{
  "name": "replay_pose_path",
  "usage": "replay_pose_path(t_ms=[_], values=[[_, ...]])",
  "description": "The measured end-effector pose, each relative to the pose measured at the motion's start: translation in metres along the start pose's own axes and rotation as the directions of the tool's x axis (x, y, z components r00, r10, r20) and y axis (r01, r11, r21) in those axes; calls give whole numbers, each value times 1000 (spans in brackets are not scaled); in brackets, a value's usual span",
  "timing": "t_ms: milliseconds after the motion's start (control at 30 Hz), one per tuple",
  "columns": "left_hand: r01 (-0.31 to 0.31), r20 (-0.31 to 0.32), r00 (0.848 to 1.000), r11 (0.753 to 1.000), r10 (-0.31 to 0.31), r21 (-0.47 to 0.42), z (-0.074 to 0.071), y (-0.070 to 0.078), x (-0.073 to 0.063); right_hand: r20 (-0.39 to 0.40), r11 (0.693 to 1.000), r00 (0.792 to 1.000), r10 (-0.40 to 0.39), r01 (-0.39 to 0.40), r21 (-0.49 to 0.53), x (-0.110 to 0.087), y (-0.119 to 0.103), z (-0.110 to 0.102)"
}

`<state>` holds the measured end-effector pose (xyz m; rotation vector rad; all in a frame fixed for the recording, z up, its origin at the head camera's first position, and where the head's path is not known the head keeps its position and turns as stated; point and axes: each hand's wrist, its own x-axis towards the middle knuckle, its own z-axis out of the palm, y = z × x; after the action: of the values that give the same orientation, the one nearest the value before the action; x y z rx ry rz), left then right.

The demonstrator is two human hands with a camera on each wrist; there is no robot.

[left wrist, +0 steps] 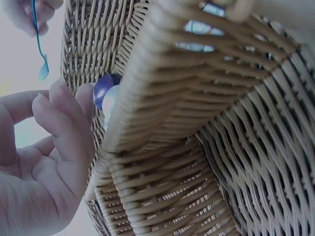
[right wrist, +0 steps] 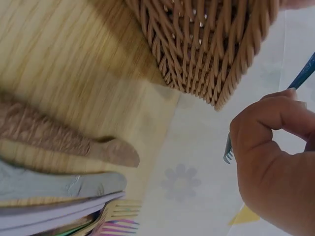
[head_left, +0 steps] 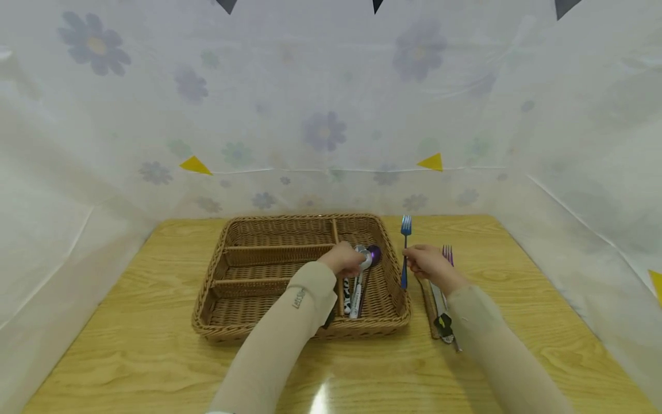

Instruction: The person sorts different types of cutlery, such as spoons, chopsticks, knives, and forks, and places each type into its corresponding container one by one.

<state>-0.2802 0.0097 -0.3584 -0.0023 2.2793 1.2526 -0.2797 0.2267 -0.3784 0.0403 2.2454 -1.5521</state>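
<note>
In the head view my right hand (head_left: 430, 265) pinches a blue fork (head_left: 405, 227) by its handle, tines pointing away, beside the right rim of the wicker basket (head_left: 357, 332). My left hand (head_left: 343, 259) is over the basket's right compartment, its fingers loosely bent beside the spoons. A silver spoon (head_left: 364, 259) and a purple spoon (head_left: 374, 254) lie there, their handles towards me. In the left wrist view, the left fingers (left wrist: 69, 123) show nothing between them, near the purple spoon bowl (left wrist: 104, 89).
Right of the basket on the wooden table (head_left: 170, 259), a brown-handled knife (head_left: 429, 313), a purple fork (head_left: 447, 253) and other cutlery lie in a group. Wicker dividers (head_left: 279, 248) split the basket's left side into long compartments. A flowered white sheet (head_left: 331, 75) surrounds the table.
</note>
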Motion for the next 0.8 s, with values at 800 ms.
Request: replay_pose_path(t_ms=[800], values=[[-19,197,980,999,24,-25,-3,1,-5,43,980,999,18,-9,-199,25,-29,35]])
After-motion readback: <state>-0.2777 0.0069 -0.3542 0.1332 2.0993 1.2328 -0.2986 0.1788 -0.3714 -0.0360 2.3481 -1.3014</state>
